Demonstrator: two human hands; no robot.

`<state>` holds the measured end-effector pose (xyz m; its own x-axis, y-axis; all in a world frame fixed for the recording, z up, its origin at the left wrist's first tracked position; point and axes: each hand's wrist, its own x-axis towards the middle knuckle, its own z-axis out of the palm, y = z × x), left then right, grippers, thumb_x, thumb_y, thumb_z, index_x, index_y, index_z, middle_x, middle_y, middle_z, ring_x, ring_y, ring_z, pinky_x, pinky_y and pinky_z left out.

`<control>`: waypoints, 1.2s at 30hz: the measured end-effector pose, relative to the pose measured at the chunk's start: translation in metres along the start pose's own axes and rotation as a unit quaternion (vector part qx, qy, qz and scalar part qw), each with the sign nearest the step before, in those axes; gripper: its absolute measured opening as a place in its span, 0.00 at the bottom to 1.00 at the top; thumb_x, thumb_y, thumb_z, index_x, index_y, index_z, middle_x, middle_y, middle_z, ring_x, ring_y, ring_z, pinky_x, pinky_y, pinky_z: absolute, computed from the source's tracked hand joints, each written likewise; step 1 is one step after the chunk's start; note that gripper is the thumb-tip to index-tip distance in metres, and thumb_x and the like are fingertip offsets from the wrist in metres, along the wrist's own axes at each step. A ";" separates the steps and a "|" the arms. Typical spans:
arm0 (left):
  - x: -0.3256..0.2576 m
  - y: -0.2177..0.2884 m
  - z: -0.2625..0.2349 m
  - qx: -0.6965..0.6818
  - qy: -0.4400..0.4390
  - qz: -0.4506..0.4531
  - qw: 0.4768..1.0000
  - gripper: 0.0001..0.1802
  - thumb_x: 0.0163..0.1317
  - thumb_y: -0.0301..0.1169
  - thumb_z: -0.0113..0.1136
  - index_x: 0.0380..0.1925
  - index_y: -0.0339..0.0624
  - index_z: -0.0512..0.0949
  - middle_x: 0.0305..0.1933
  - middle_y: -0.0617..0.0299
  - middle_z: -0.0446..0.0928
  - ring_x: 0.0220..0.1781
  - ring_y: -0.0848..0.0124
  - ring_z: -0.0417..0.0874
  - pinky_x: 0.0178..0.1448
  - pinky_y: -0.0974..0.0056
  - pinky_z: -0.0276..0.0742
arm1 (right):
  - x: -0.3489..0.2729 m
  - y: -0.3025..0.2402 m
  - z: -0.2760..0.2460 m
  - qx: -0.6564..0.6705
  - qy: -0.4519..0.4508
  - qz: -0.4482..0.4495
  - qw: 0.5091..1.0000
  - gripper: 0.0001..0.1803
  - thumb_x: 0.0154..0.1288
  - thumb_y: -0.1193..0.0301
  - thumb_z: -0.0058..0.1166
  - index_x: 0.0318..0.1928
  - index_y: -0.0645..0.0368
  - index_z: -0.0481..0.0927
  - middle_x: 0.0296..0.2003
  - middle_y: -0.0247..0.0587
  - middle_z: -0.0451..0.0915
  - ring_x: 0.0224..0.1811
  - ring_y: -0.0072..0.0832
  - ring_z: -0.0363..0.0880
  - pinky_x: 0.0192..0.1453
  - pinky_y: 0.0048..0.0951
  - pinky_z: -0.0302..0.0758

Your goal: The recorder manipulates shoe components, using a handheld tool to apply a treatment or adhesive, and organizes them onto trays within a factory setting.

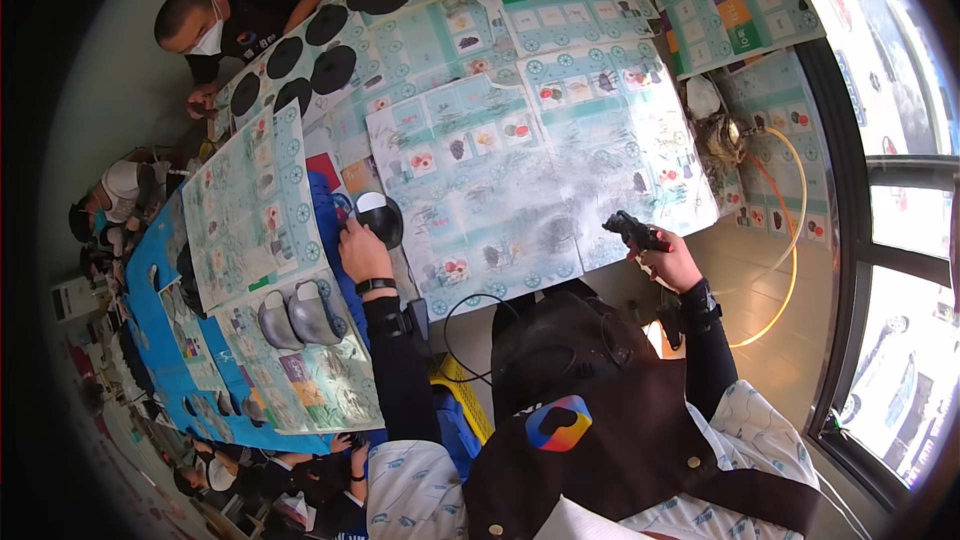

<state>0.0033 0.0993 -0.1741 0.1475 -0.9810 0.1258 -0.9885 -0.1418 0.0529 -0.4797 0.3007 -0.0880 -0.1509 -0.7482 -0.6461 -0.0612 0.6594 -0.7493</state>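
Observation:
My left hand is closed at the edge of a glossy black rounded piece with a pale patch on top, at the left edge of the papered table. What its fingertips grip is partly hidden by the hand. Over the table's right front edge, my right hand is wrapped round a small black spray gun. The gun's nozzle end points left, across the printed paper sheets, which carry grey, smudged spray marks.
Two silvery-grey rounded pieces stand on the papered side table at left. Several flat black rounds lie at the far left, beside a masked person. Yellow and orange hoses hang at right, near the window. Other people work at lower left.

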 end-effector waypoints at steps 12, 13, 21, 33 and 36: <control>-0.157 0.217 0.082 -0.318 -0.219 0.031 0.922 0.15 0.61 0.38 0.63 0.39 0.37 0.78 0.38 0.41 0.83 0.42 0.41 0.83 0.48 0.42 0.78 | 0.043 0.005 -0.002 -0.188 -0.019 -0.081 0.979 0.13 0.56 0.70 0.63 0.40 0.63 0.79 0.27 0.48 0.81 0.28 0.41 0.78 0.39 0.36 0.75; -0.157 0.226 0.086 -0.320 -0.231 0.027 0.918 0.16 0.61 0.38 0.63 0.41 0.37 0.78 0.41 0.40 0.83 0.44 0.40 0.83 0.49 0.42 0.78 | 0.047 0.008 -0.002 -0.194 -0.027 -0.088 0.977 0.15 0.55 0.69 0.63 0.41 0.62 0.80 0.29 0.53 0.82 0.31 0.51 0.80 0.41 0.41 0.76; -0.158 0.235 0.108 -0.376 -0.227 0.037 0.898 0.19 0.65 0.39 0.62 0.46 0.34 0.81 0.39 0.44 0.85 0.43 0.47 0.86 0.46 0.51 0.80 | 0.077 -0.003 0.023 -0.285 -0.065 -0.101 0.951 0.16 0.60 0.65 0.55 0.45 0.62 0.82 0.37 0.62 0.83 0.44 0.60 0.80 0.49 0.52 0.76; -0.156 0.232 0.095 -0.443 -0.266 -0.037 0.855 0.19 0.67 0.37 0.59 0.52 0.34 0.81 0.43 0.46 0.86 0.47 0.53 0.88 0.51 0.56 0.81 | 0.105 -0.010 0.037 -0.352 -0.030 -0.173 0.920 0.15 0.64 0.62 0.53 0.40 0.62 0.82 0.35 0.62 0.83 0.42 0.60 0.81 0.48 0.54 0.76; -0.156 0.231 0.094 -0.457 -0.273 -0.049 0.845 0.19 0.67 0.36 0.59 0.52 0.34 0.81 0.44 0.46 0.86 0.47 0.54 0.88 0.51 0.56 0.82 | 0.112 -0.013 0.033 -0.358 0.000 -0.179 0.916 0.14 0.64 0.64 0.52 0.38 0.62 0.82 0.34 0.62 0.82 0.41 0.60 0.80 0.47 0.54 0.76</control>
<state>-0.2508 0.2074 -0.2743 -0.0569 -0.9205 -0.3866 -0.4970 -0.3097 0.8106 -0.4627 0.2061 -0.1552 0.0056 -0.9259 -0.3776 -0.7388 0.2507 -0.6256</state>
